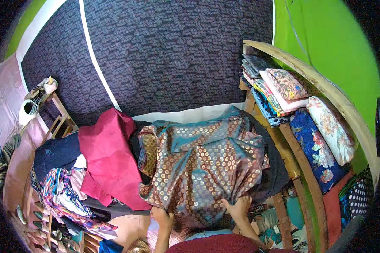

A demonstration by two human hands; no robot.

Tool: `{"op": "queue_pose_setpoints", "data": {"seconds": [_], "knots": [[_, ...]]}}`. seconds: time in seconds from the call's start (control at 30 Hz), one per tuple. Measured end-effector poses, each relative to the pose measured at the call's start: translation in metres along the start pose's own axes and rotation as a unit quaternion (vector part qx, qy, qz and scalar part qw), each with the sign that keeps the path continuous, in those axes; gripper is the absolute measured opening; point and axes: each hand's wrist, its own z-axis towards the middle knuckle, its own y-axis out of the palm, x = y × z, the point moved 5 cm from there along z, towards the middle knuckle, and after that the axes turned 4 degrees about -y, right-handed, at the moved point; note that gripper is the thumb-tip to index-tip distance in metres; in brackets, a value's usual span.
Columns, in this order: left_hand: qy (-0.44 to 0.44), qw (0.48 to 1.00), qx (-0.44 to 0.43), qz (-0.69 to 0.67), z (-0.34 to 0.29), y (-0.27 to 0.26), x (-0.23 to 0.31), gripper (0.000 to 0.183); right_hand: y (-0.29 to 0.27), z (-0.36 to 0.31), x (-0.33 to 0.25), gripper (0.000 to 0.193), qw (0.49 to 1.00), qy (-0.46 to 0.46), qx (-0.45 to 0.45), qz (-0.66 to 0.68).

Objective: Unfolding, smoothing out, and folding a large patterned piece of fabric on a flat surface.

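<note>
A shimmering grey-teal and copper fabric with gold dots lies spread and wrinkled before me over a dark-covered table. My left hand is closed on its near edge, left of the middle. Farther right along that edge, my right hand pinches the fabric, thumb pointing left. Folds run between the two hands, and part of the cloth hangs over the near side toward my lap. Beside its left border lies a crimson cloth; a strip of gold-patterned cloth shows between them.
Multicoloured printed cloth is heaped at the left end. At right, a wooden rack carries folded fabrics, including a blue floral one. A wooden stand with paper rolls is at far left. Dark patterned cloth covers the back wall.
</note>
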Motion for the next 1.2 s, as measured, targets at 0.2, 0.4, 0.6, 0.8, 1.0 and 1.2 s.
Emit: {"op": "queue_pose_setpoints", "data": {"seconds": [0.2,0.4,0.6,0.8,1.0,1.2], "knots": [[-0.107,0.965,-0.1,-0.218,0.033,-0.009,0.015,0.025,0.019,0.014,0.021,0.019,0.943,0.158,0.042,0.289],[-0.034,0.908,0.022,-0.417,0.163,0.0,0.067,0.016,0.007,0.158,0.025,0.022,0.946,0.028,0.147,0.286],[0.057,0.97,0.108,-0.209,0.31,0.078,0.066,0.029,0.022,0.327,-0.01,0.012,0.983,-0.109,0.137,0.056],[0.0,0.992,-0.034,-0.123,0.315,0.19,0.047,0.021,0.136,0.371,0.031,0.018,0.986,-0.164,0.009,0.008],[-0.158,0.978,-0.134,-0.003,0.276,0.239,-0.015,0.058,0.221,0.336,0.078,0.078,0.946,0.055,-0.025,0.318],[-0.282,0.933,-0.163,-0.151,0.304,0.25,-0.027,0.07,0.244,0.365,0.118,0.08,0.887,0.134,-0.084,0.433]]}}
